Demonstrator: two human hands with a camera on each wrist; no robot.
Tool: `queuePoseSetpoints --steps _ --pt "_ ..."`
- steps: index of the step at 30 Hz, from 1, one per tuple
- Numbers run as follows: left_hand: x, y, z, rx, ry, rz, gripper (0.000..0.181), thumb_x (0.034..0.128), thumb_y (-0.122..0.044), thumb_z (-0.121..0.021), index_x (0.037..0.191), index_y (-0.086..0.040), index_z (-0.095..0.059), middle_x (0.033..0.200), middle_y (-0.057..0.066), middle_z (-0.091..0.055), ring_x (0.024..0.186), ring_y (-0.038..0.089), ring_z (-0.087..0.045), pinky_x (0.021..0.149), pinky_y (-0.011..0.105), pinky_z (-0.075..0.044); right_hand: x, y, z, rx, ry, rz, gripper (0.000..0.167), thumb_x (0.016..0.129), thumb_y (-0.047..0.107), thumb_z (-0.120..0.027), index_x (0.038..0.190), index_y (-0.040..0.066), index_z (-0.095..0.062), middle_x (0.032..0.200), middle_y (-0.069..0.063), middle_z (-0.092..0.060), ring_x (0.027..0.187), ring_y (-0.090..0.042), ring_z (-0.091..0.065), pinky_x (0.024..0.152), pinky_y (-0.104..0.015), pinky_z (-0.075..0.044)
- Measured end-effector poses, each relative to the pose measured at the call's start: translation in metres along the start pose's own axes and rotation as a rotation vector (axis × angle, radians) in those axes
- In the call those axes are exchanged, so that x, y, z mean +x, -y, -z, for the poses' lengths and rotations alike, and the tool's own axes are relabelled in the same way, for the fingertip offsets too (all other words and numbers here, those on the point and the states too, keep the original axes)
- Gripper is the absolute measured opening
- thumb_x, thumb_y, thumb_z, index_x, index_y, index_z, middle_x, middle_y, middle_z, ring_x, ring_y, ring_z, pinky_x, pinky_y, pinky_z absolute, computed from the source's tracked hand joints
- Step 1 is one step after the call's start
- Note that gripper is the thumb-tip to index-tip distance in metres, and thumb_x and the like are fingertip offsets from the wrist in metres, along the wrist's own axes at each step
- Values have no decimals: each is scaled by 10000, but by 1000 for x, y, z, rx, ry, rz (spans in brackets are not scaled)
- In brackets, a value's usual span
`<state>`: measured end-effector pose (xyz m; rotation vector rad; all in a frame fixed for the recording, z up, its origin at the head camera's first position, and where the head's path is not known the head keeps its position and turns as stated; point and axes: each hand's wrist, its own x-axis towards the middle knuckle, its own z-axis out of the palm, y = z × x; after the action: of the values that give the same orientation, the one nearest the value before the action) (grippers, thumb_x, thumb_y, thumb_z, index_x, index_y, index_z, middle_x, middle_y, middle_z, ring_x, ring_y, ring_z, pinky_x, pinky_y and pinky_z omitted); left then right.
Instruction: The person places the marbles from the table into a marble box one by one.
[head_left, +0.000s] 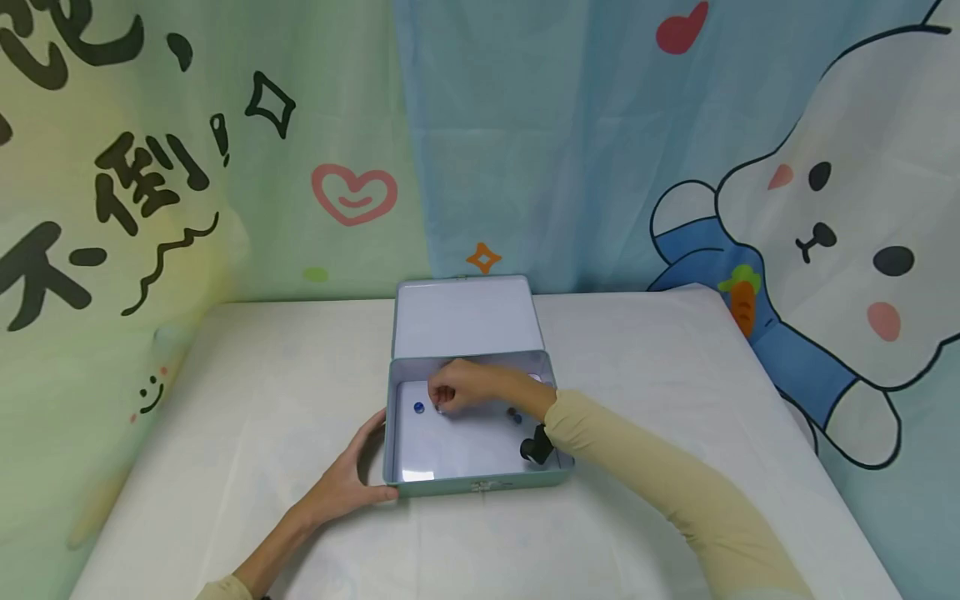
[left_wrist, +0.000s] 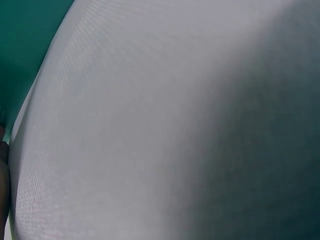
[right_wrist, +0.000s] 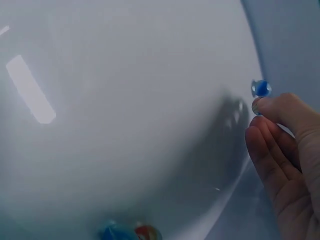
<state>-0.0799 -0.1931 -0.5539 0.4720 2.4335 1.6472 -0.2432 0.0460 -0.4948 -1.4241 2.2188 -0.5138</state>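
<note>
A shallow pale-green tin box (head_left: 480,483) lies on the table with its lid (head_left: 467,317) folded back. Inside it, my right hand (head_left: 468,385) reaches to the left part and pinches a small glass marble (right_wrist: 256,106) at the thumb tip. Right beside that marble sits a clear and blue one (right_wrist: 261,88); a blue marble (head_left: 419,407) shows left of the hand. Dark blue marbles (head_left: 514,414) lie under the right forearm. With fairly straight fingers, my left hand (head_left: 348,475) touches the box's left wall, its thumb at the front corner.
A white cloth covers the table (head_left: 270,400). Behind it hangs a printed curtain (head_left: 487,150) with a cartoon rabbit. A black device (head_left: 537,447) is on the right wrist, over the box's right side. A latch (head_left: 483,485) marks the box's front wall.
</note>
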Motion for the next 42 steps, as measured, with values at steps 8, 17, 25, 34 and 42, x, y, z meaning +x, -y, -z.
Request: queuePoseSetpoints --steps 8,17,25,34,42 --pt "-1 0 -1 8 4 1 1126 683 -226 -876 1545 -318 -159 1588 89 -290 1449 65 -218 1135 660 -135 2 -1 -8 32 -1 -22 34 863 69 -688 873 84 -660 837 -24 -684 754 -41 -578 682 -106 -476" --pt "0 3 0 43 6 -7 1123 691 -215 -870 1550 -297 -152 1596 104 -274 1474 220 -229 1134 663 -158 3 -4 -8 39 2 -38 42 864 72 -691 885 89 -660 840 -17 -675 760 -43 -565 690 -116 -476" --pt "0 3 0 16 3 -6 1130 677 -215 -876 1548 -305 -161 1591 100 -284 1466 133 -222 1144 662 -136 0 -2 -1 -3 -21 11 115 856 135 -733 925 74 -665 850 -37 -668 748 -52 -563 665 -112 -461" --pt "1 0 0 11 -4 -20 1135 664 -187 -876 1550 -274 -172 1579 106 -309 1427 -2 -231 1139 654 -139 -43 15 34 64 -91 5 212 891 179 -705 1068 65 -677 983 -95 -679 861 -98 -591 761 -156 -514" --pt "0 1 0 3 -6 -9 1136 667 -239 -883 1551 -277 -171 1583 121 -297 1469 222 -233 1138 686 -118 -113 7 59 176 -248 -101 184 896 162 -693 1067 93 -690 1018 -64 -685 903 -103 -629 815 -218 -559"
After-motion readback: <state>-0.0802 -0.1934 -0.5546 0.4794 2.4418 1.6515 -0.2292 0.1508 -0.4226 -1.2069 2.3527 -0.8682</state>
